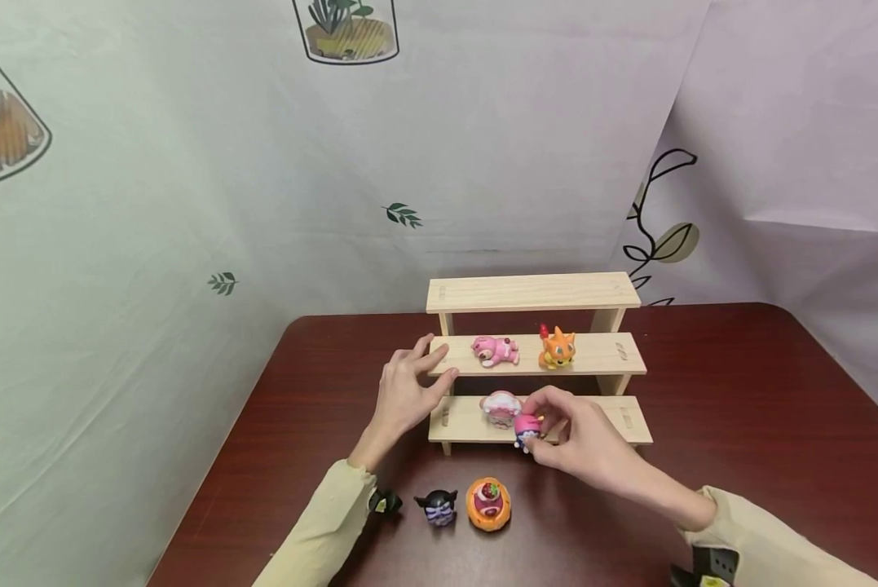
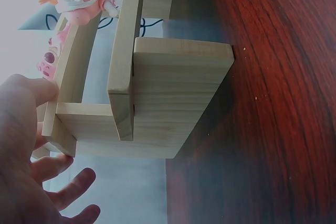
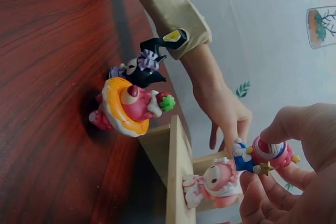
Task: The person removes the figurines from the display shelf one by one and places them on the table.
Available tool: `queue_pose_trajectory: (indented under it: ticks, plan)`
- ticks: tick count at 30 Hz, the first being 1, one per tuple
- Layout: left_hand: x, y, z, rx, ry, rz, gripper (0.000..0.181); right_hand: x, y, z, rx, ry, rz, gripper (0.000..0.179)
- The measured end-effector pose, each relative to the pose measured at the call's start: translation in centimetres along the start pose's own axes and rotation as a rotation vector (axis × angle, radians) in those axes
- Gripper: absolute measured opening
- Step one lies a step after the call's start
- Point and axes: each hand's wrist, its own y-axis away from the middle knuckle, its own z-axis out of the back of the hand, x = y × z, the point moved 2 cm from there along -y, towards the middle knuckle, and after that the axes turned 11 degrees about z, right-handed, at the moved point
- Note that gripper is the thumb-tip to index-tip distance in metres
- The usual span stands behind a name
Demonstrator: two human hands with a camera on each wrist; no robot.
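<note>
A three-step wooden display shelf (image 1: pixel 534 292) stands on the table. My left hand (image 1: pixel 408 390) grips the left end of its middle step, with the thumb (image 2: pixel 39 92) against the board and other fingers spread beyond its end. Between my right thumb and fingers is a small pink-and-blue figurine (image 3: pixel 257 156) with a gold star; my right hand (image 1: pixel 581 432) holds it over the front of the bottom step. Just left of it, a pink-and-white figurine (image 1: pixel 500 408) stands on that step. A pink bear figurine (image 1: pixel 494 350) and an orange figurine (image 1: pixel 558 349) occupy the middle step.
In front of the shelf, a black-and-purple figurine (image 1: pixel 438 507) and a pink bear figurine in an orange ring (image 1: pixel 488 504) stand on the dark red wooden table (image 1: pixel 321 375). A pale printed cloth (image 1: pixel 519 147) hangs behind the table.
</note>
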Motion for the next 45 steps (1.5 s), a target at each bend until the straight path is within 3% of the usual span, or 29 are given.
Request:
queue_pose_trajectory:
  ticks: [9,21,45]
  plan:
    - [0.0,0.0,0.0,0.000,0.006,-0.001,0.042,-0.5,1.0,-0.6,-0.034,-0.016,0.034,0.032]
    - [-0.3,0.1,0.1,-0.003,0.003,-0.002,0.042,-0.8,2.0,-0.9,-0.013,-0.041,-0.016,0.031]
    - [0.1,0.0,-0.1,0.003,0.000,0.012,0.043,-2.1,4.2,-2.5,-0.026,-0.029,-0.034,0.034]
